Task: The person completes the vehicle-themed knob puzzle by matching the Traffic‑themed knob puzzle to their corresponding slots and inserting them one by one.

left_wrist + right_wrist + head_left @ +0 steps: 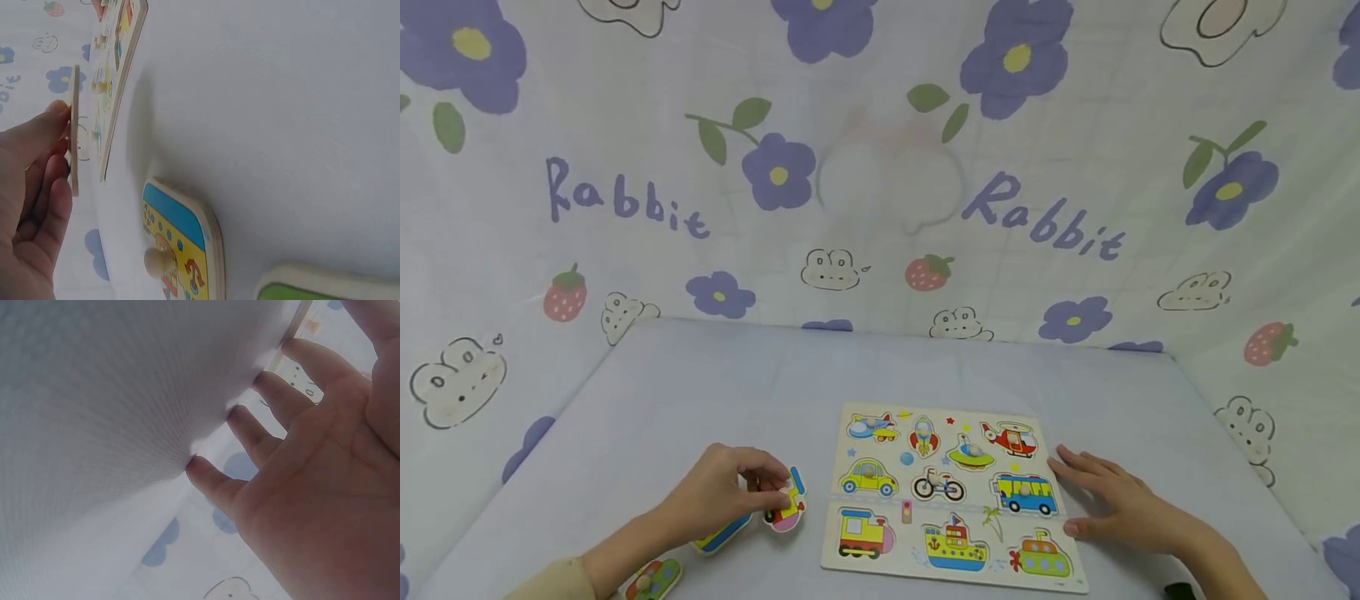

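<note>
My left hand [730,479] pinches a wooden train puzzle piece [790,510] in red, yellow, blue and pink, left of the puzzle board [906,550]. In the left wrist view the piece stands on edge, raised above the table, with the thumb at its near face. A ship piece [187,231] with a round knob lies on the table under the left wrist. My right hand [1120,504] lies flat with fingers spread at the board's right edge; its fingertips [290,347] press on the table cloth and touch the board's side.
A green piece [653,581] lies near the left sleeve [561,581]. Knobbed pieces such as the car [868,477] and bus [1025,493] sit in the board's upper rows. Its bottom row shows printed train, ship and submarine [1041,554] shapes. A patterned curtain [880,217] surrounds the table.
</note>
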The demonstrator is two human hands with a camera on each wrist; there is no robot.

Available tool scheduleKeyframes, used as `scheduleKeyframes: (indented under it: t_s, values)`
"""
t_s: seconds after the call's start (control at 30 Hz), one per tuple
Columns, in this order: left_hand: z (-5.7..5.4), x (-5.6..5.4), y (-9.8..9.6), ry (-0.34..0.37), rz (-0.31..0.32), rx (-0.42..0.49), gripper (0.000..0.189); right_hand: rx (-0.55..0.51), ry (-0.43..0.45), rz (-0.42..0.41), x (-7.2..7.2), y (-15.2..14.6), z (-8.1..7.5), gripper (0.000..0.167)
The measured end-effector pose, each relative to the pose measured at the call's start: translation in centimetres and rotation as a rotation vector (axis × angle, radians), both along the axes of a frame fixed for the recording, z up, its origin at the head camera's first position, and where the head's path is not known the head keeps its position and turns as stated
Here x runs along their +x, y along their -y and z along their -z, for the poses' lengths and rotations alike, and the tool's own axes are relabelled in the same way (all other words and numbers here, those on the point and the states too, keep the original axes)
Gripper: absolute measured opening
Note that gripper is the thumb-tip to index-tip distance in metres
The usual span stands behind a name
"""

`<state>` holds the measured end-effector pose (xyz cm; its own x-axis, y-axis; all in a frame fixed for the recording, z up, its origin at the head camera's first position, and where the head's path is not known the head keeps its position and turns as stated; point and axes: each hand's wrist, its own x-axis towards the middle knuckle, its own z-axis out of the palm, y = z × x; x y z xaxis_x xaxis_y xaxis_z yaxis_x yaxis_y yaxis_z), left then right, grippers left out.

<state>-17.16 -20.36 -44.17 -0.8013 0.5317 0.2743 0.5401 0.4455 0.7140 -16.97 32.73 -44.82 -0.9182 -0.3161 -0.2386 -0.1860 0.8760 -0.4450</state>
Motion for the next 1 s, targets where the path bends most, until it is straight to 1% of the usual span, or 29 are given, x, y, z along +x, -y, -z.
scheduleKeyframes:
  t_s: [0.07,0.13,0.3,0.47,0.63,0.8,1.0]
  values:
    - [0.1,-0.1,-0.4,-0.033,-0.009,0.021,0.015,-0.001,0.0,-0.006,0.0,0.0,0.0,0.094]
    - [0.2,-0.1,-0.8,-0.048,-0.014,0.035,0.015,0.0,0.002,-0.011,0.0,0.0,-0.1,0.093]
    - [0.3,0.2,-2.2,-0.046,-0.004,0.06,0.017,0.008,0.005,-0.009,0.0,0.0,-0.1,0.093]
    - [0.4,0.7,-3.5,-0.024,-0.007,0.057,0.016,0.002,0.008,-0.009,-0.1,0.0,0.0,0.092]
    - [0.9,0.8,-4.3,-0.002,-0.023,0.051,0.012,0.003,0.009,-0.017,-0.1,0.2,0.1,0.093]
    - [1.3,0.6,-5.1,-0.009,0.01,0.071,0.009,0.031,-0.005,-0.004,-0.2,0.2,0.1,0.094]
    - [1.8,0.7,-5.8,0.041,0.042,0.088,0.01,0.019,-0.017,-0.014,-0.1,0.1,0.0,0.093]
